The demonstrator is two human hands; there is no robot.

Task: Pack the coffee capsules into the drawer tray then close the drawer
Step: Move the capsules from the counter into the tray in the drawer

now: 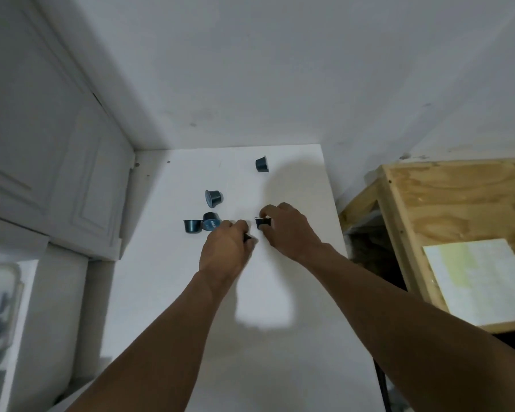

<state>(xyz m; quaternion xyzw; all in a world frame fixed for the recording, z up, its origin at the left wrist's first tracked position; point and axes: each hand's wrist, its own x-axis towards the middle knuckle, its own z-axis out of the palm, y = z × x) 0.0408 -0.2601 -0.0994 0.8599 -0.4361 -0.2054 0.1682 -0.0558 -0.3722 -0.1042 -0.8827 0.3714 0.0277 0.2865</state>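
Several dark teal coffee capsules lie on a white table top [191, 307]. One capsule [261, 164] sits near the far edge, another [213, 198] lies on its side, and two more [192, 226] [211, 220] touch each other left of my hands. My left hand [228, 252] is closed around a dark capsule [247, 237] that barely shows under the fingers. My right hand [289, 228] pinches a capsule [263, 223] between thumb and fingers. No drawer or tray is in view.
White cabinet doors [57, 173] stand to the left and a white wall [280, 69] behind the table. A plywood shelf unit [458, 203] with a pale sheet [476, 281] on it stands to the right, past a dark gap.
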